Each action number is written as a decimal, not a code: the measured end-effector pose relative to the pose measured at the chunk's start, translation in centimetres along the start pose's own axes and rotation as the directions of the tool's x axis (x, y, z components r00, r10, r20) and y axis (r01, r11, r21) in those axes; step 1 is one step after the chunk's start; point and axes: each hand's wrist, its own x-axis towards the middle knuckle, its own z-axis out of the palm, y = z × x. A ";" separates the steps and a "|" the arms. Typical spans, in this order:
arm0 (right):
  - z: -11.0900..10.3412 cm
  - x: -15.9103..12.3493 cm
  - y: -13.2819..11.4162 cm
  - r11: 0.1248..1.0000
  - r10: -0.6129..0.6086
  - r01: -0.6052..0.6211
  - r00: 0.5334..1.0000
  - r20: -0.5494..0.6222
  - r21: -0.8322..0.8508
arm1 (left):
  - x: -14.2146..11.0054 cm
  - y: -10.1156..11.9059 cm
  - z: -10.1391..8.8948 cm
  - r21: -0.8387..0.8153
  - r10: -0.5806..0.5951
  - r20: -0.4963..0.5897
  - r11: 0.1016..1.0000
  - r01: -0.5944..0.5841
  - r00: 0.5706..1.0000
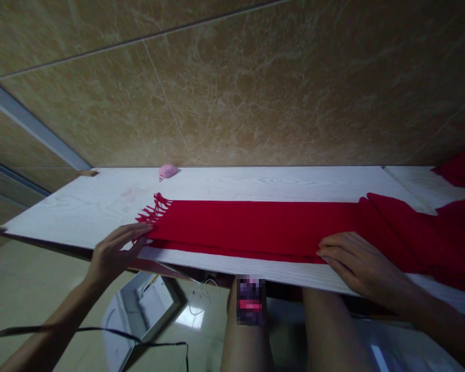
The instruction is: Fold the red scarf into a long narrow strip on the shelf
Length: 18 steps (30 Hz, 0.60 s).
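A red scarf [248, 227] lies lengthwise on the white table, flat and folded along its middle stretch, with a fringe at its left end. My left hand [118, 245] pinches the near corner beside the fringe, thumb below and fingers on top. At the near edge, farther right, my right hand [351, 258] has its fingers curled onto the cloth, the fingertips pressed together on it. To the right of that hand the scarf turns bunched and wrinkled and runs toward the table's right side.
The white table [271, 182] stands against a tan tiled wall [256, 93]. A small pink object [168, 171] sits near the wall. Below the near edge are a white box-like thing [139, 305], a white cable [205, 294], a dark strap [108, 331] and my legs.
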 end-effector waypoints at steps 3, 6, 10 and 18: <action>0.0 0.1 -0.1 1.000 0.011 -0.011 1.000 0.009 0.029 | -0.3 -1.1 0.1 -0.005 0.043 0.070 0.999 -0.043 0.997; 0.2 0.0 0.0 0.999 0.022 -0.023 1.000 0.019 0.029 | 0.0 -1.0 0.1 0.053 0.054 0.151 0.997 -0.063 0.987; 0.6 -0.2 0.3 0.995 0.087 -0.087 0.996 0.013 0.042 | 1.4 5.2 0.7 0.008 0.154 0.234 0.987 -0.160 0.960; 0.4 1.4 -0.1 0.983 0.174 -0.165 0.976 -0.131 0.079 | 3.4 26.7 7.9 -0.269 0.254 0.315 0.948 -0.171 0.914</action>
